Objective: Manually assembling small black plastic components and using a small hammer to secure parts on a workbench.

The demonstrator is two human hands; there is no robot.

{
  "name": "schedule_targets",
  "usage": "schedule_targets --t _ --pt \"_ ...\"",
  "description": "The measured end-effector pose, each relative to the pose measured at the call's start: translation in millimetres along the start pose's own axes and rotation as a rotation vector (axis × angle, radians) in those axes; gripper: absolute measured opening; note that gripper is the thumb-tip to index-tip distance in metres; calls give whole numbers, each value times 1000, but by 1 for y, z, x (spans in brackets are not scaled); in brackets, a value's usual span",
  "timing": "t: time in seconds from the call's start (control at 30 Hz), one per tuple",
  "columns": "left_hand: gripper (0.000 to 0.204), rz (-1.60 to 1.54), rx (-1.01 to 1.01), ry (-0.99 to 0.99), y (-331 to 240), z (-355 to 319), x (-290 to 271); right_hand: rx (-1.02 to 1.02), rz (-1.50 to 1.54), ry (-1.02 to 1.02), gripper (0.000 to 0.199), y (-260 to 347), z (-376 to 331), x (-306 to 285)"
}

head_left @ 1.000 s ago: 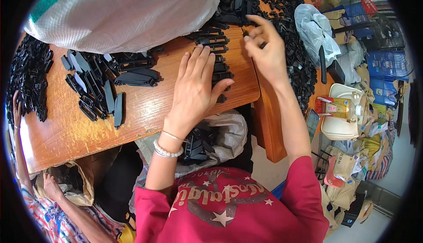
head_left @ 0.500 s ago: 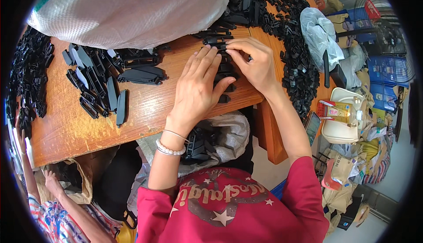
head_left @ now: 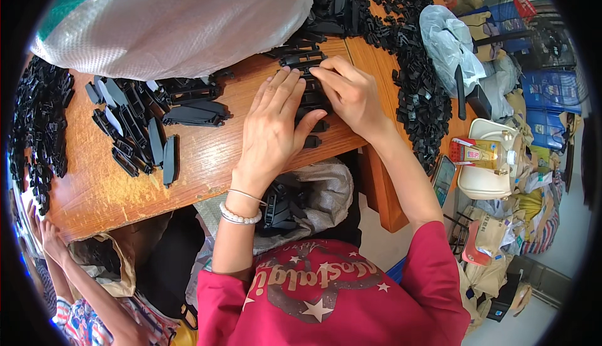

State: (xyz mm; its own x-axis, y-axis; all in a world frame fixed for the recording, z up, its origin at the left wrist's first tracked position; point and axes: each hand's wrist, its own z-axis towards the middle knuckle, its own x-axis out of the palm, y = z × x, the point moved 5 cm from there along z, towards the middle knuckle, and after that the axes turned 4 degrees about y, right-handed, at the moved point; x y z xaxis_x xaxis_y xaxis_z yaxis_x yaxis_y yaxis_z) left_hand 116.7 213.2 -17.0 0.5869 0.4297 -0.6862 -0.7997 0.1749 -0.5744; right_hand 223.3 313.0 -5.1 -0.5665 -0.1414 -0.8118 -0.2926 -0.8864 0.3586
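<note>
A row of long black plastic parts (head_left: 312, 99) lies near the table's front edge, partly covered by my hands. My left hand (head_left: 273, 126) lies flat over the row's left ends, fingers stretched out and thumb spread along the nearer parts. From the right, my right hand (head_left: 352, 97) is closed in a pinch, its fingertips touching one of the far parts. Whatever sits between those fingertips is hidden. More of the long black parts (head_left: 139, 126) are heaped to the left of my left hand.
Small black pieces (head_left: 421, 111) form a long pile on the right. A large white woven sack (head_left: 182, 26) covers the back. Another sack (head_left: 332, 189) with black parts hangs open below the edge. A phone (head_left: 444, 175) lies at right. A co-worker's hand (head_left: 54, 240) is at far left.
My right fingers have folded in more, and a small dark piece that showed inside that hand is hidden now. My left hand stays on the row. The co-worker's hand has moved up and left.
</note>
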Motion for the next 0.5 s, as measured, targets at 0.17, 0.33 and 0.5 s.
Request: schedule_targets --t 0.17,0.33,0.5 --pt "47 15 -2 16 -3 3 -2 3 -35 17 19 7 5 -2" --pt "46 21 -12 20 -2 3 -3 -25 5 57 11 1 10 -7" --pt "44 22 -12 13 -2 2 -5 507 -159 -228 14 -71 5 -47"
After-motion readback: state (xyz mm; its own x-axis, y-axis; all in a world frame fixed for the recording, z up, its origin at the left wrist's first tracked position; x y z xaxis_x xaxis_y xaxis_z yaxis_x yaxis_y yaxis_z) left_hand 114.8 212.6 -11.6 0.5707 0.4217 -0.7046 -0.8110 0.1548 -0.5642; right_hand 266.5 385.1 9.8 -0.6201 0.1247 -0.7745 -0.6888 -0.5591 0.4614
